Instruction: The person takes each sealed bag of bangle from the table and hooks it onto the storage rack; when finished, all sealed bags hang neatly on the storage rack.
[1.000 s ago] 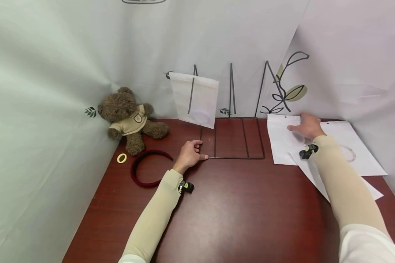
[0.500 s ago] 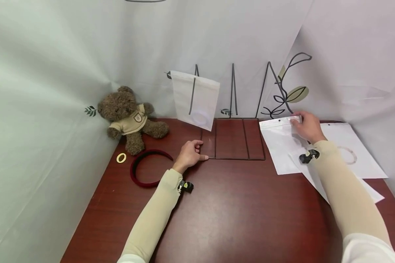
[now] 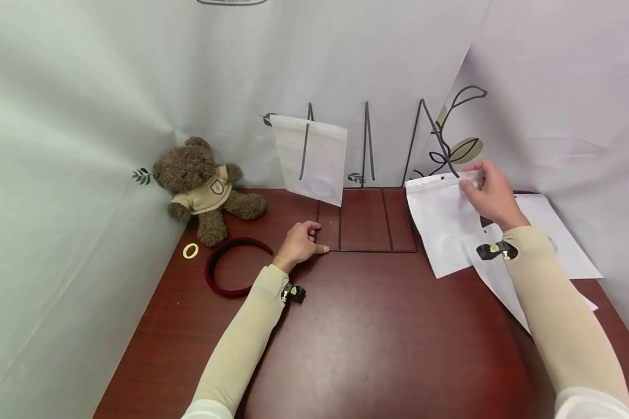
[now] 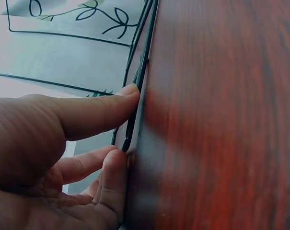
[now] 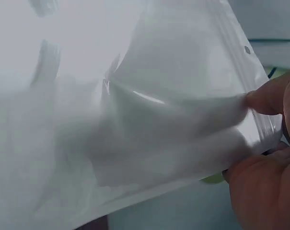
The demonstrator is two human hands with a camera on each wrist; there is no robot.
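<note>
Seems to be a small screened booth, of recording-set kind, with leaf-printed pale cloth walls (image 3: 230, 70) beyond and to both sides of the left fingers (image 3: 310, 226) and right fingers (image 3: 481, 167). Below both, a reddish wooden tabletop (image 3: 377, 337); on their near side, black wrist devices (image 3: 295, 293). Slightly resembling a shop display, because of the black wire rack (image 3: 372, 251) touching the left fingers and the white zip pouch (image 3: 442, 230) in the right fingers. Impossible to tell the building type around.
</note>
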